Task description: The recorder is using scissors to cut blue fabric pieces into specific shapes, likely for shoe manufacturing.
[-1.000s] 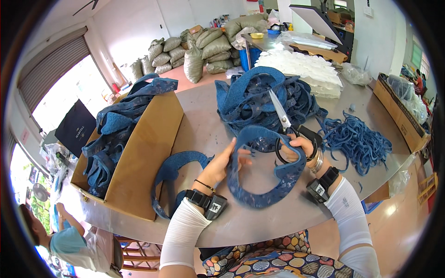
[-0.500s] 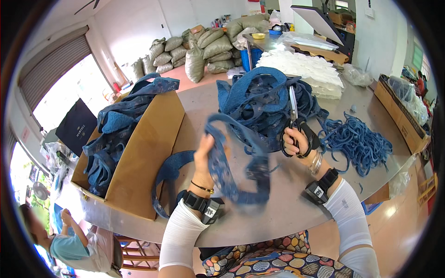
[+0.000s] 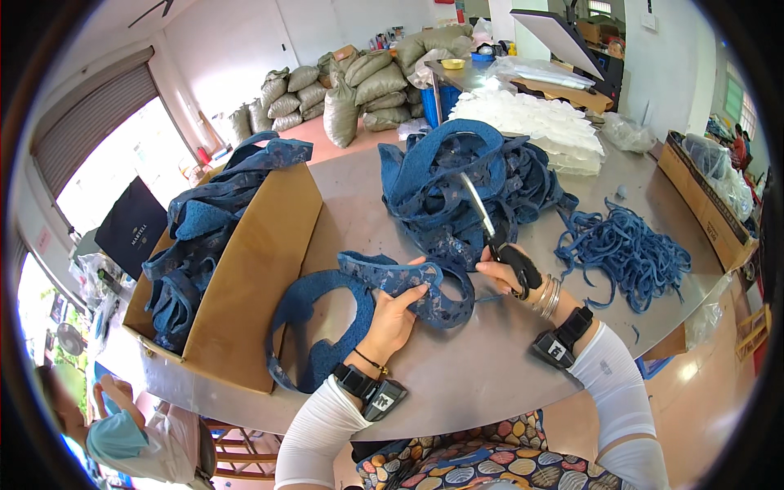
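My left hand (image 3: 392,320) grips a blue patterned fabric strip (image 3: 447,306), thumb on top, and the strip curls in a loop to the right of the fingers. Just left of that hand, another curved length of blue strip (image 3: 286,327) lies on the table against the box. My right hand (image 3: 529,290) is closed around black-handled scissors (image 3: 518,265), their blades pointing up and away over the pile. Its fingertips are close to the strip's right end; whether they pinch it I cannot tell. Beyond both hands sits a heap of blue fabric strips (image 3: 445,188).
An open cardboard box (image 3: 261,286) of blue strips stands at left. Thin blue trimmings (image 3: 625,253) lie at right, near a long carton (image 3: 706,200). White stacked sheets (image 3: 531,122) sit at the back. Sacks (image 3: 339,114) line the wall; another person (image 3: 122,441) sits lower left.
The strip, swinging and blurred before, is now steady and gripped further along by my left hand. My right hand has come lower and left, the scissors tilting leftward.
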A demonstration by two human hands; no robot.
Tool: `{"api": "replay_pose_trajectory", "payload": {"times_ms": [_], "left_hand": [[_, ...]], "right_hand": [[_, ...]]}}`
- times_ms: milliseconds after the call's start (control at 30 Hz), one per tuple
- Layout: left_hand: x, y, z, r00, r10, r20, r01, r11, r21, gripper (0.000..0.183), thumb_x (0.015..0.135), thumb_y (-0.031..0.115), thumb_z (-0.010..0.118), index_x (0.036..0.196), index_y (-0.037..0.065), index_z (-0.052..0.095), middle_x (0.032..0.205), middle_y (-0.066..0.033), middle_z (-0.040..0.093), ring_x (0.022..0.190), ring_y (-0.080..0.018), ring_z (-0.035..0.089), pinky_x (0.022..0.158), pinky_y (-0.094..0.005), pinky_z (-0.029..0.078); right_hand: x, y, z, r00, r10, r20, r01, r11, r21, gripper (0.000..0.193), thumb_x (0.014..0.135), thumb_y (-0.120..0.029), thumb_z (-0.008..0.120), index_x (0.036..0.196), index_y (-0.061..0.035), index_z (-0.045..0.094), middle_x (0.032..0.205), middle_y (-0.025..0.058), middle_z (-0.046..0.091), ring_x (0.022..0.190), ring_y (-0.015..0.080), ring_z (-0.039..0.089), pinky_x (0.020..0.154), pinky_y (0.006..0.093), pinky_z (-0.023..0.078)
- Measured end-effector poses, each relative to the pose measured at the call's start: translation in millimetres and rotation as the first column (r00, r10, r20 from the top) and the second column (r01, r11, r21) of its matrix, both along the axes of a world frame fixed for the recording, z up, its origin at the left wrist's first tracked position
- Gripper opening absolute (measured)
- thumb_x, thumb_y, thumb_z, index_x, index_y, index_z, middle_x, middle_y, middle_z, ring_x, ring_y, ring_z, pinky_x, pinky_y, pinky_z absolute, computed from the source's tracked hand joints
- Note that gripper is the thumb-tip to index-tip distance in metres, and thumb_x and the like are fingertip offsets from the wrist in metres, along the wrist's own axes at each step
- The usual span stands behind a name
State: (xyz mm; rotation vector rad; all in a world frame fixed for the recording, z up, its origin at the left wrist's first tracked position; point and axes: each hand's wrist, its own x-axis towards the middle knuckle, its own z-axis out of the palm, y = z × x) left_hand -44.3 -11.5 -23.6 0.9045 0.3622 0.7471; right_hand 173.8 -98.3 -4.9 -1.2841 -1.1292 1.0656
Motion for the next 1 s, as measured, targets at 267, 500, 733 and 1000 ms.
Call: {"api": "replay_pose_trajectory", "payload": {"times_ms": [267, 500, 733, 1000], "left_hand": [[1, 5, -3, 1.0, -0.02, 0.0, 0.02, 1.0, 0.006, 0.045, 0.081, -0.001, 0.056, 0.125, 0.003, 0.046, 0.105, -0.0065, 0.06, 0.097, -0.0186, 0.057, 0.088, -0.0332, 0.043], [1, 15, -6, 0.989, 0.12, 0.081, -0.118, 0.993, -0.024, 0.023, 0.085, 0.002, 0.057, 0.107, 0.004, 0.056, 0.104, -0.0058, 0.061, 0.095, -0.0177, 0.058, 0.082, -0.0326, 0.047], [-2, 25, -2, 0.974, 0.162, 0.157, -0.138, 0.978, -0.154, 0.015, 0.086, 0.008, 0.058, 0.101, 0.006, 0.057, 0.101, -0.0046, 0.061, 0.092, -0.0167, 0.06, 0.079, -0.0318, 0.05], [-7, 18, 0, 0.992, 0.098, 0.085, -0.104, 0.993, 0.064, 0.021, 0.083, 0.006, 0.062, 0.103, 0.004, 0.056, 0.098, -0.0054, 0.061, 0.089, -0.0152, 0.06, 0.079, -0.0293, 0.049]], "right_hand": [[-3, 0, -11, 0.987, -0.043, 0.156, 0.041, 0.999, 0.014, 0.025, 0.079, -0.022, 0.07, 0.085, -0.0049, 0.052, 0.064, -0.0031, 0.05, 0.052, 0.0022, 0.043, 0.044, 0.0175, 0.033], [-12, -3, 3, 0.95, -0.028, 0.312, 0.033, 0.999, -0.011, 0.028, 0.08, -0.024, 0.069, 0.086, -0.0029, 0.052, 0.074, -0.0005, 0.053, 0.068, 0.0051, 0.048, 0.058, 0.02, 0.041], [-13, -8, -12, 0.868, 0.112, 0.483, -0.178, 0.98, 0.093, 0.037, 0.08, -0.032, 0.068, 0.091, -0.0016, 0.05, 0.075, 0.0025, 0.053, 0.07, 0.0092, 0.049, 0.064, 0.0237, 0.042], [-22, -10, 0, 0.817, 0.209, 0.537, -0.232, 0.972, -0.026, 0.044, 0.078, -0.038, 0.068, 0.092, -0.0015, 0.048, 0.066, 0.0054, 0.053, 0.058, 0.0137, 0.051, 0.053, 0.0264, 0.043]]}}
